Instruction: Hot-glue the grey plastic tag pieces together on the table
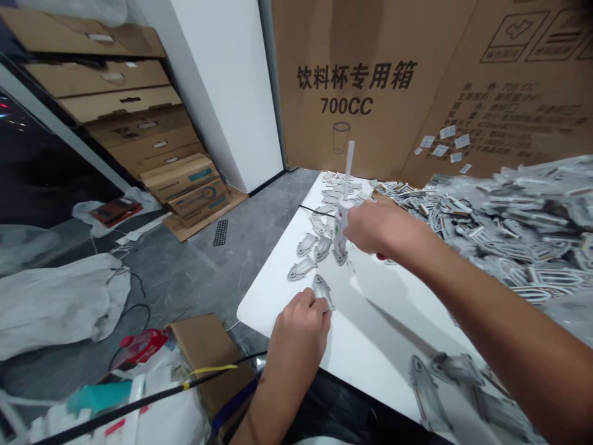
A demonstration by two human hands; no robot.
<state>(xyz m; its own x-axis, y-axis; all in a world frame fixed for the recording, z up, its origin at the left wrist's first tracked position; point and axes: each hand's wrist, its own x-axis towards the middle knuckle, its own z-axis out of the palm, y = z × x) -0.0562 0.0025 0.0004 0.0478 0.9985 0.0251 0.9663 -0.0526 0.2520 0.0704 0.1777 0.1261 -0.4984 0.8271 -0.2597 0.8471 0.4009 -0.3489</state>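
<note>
My right hand (377,227) is wrapped round a white glue gun (341,221) held nose down over the white table. A pale glue stick (349,170) rises from its top end, and a black cord (311,211) runs off to its left. The gun's nose is near a grey fish-shaped piece (341,254), though I cannot tell if they touch. At the table's near edge, the bent fingers of my left hand (300,324) pinch another grey piece (321,286). Several similar pieces (302,269) lie just beyond that hand.
A big pile of grey and white pieces (523,228) fills the right side. More pieces (430,395) lie at the near right. A large cardboard box (347,37) stands behind the table (259,303). On the floor at left are stacked cartons (185,179) and a red-labelled bottle (146,345).
</note>
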